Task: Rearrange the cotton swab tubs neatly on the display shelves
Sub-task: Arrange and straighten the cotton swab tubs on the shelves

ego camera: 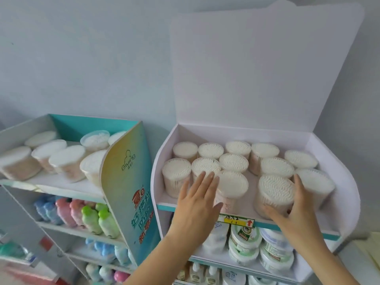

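Left hand point(197, 194) is laid flat, fingers straight and a bit spread, against the front tub point(233, 184) at 6 o'clock on the top shelf point(236, 132), while the big tub point(275, 192) at 4 o'clock is gripped by the right hand point(296, 206) and should probably be slid back gently so neighbours aren't knocked.

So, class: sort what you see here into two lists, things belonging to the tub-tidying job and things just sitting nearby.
Job: right-shelf swab tubs; left-shelf swab tubs; front right tub, held by the right hand; left hand.
Nearby: coloured bottles; round tins; price label.
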Demonstrator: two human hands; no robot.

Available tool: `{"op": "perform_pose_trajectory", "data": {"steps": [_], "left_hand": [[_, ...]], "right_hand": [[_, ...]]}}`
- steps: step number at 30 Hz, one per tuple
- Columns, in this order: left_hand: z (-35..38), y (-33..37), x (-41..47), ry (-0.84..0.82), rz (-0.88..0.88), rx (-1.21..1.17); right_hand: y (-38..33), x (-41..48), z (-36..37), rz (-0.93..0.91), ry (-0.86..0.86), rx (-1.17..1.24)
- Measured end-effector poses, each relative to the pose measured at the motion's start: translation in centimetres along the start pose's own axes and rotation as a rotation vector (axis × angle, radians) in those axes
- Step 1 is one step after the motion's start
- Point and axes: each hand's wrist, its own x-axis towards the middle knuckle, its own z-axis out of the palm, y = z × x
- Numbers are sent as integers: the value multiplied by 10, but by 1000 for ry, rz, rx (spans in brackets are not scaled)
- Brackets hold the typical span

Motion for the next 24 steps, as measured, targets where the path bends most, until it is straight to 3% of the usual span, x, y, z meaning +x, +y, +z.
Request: {"op": "perform_pose_trajectory", "data": {"steps": [3,8,16,20,24], "left_hand": [[-13,-29,8,-3,-135,65],[-25,-54,28,-92,-144,176],[-24,-74,42,-250,-240,17],[-28,-76,46,-298,-235,18],[-31,-73,44,-299,-212,13]], "right_hand": [[-1,-4,-2,-10,-10,10],[-9,-1,-6,-22,-107,-77],[-26,3,-12,6,-168,-156],[-48,7,-14,-56,-85,-289],[-70,10,-8,-155,6,-244]]}}
